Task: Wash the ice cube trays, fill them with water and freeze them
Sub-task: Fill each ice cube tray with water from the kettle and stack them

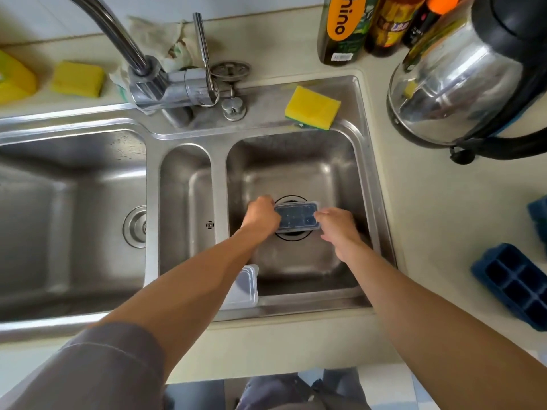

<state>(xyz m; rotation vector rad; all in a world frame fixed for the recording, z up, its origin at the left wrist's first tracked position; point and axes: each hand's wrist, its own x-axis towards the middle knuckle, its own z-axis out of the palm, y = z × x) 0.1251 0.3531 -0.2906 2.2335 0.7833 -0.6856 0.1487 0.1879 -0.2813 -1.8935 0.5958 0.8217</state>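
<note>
The left hand (260,216) and right hand (337,229) grip the ends of a small dark-blue, clear-lidded ice cube tray (296,218). It is over the drain (291,236) of the right stainless steel sink basin (296,161), set in a beige countertop (429,217).

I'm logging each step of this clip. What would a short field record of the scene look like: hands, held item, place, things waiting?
held item: lidded ice cube tray
left hand: grips its left end
right hand: grips its right end
place: right sink basin, over the drain
waiting: blue tray on the counter
spare clear lid: basin's near left corner
yellow sponge: back rim
</note>
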